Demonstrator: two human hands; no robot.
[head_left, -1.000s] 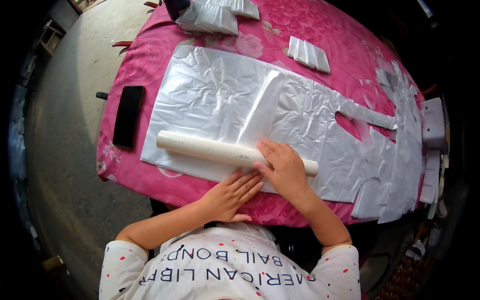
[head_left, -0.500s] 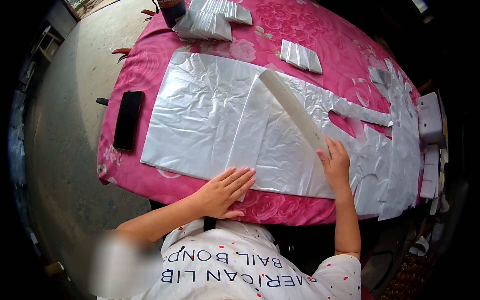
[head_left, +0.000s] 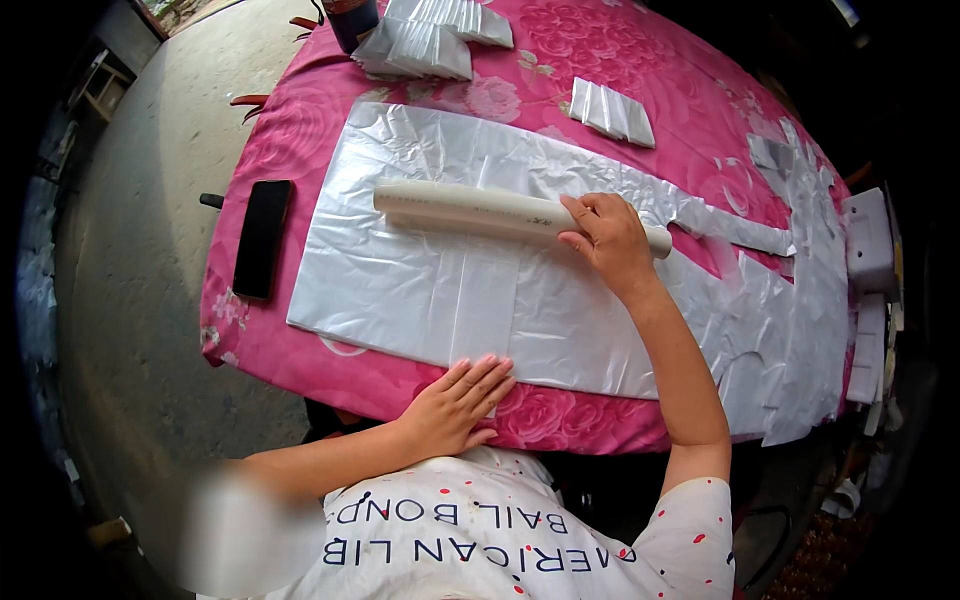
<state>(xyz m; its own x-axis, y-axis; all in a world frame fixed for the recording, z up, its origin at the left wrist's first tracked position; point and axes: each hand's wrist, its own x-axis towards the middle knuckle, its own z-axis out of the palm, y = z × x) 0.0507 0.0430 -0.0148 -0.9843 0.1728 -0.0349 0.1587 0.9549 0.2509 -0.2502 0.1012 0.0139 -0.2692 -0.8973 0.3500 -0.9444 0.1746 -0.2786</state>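
Observation:
A white plastic pipe (head_left: 460, 205) lies slantwise over the stack of silvery-white plastic bags (head_left: 380, 270), and my right hand (head_left: 612, 240) grips it near its right end. Across the bags runs a narrower folded plastic strip (head_left: 472, 295), leading down to the table's near edge. My left hand (head_left: 462, 402) rests flat on the lower end of that strip, fingers stretched out and holding nothing. Whether the pipe presses on the plastic or hovers just above it, I cannot tell.
Pink floral cloth (head_left: 590, 45) covers the table. A black phone (head_left: 263, 240) lies at the left. Folded plastic bundles (head_left: 420, 45) sit by a dark cup (head_left: 350, 22) at the back, another bundle (head_left: 612, 112) farther right. Cut plastic scraps (head_left: 800, 300) spread along the right side.
My right hand has moved up and left, swinging the pipe from steeply slanted to nearly level across the bags. My left hand stays on the strip, slightly lower in the view.

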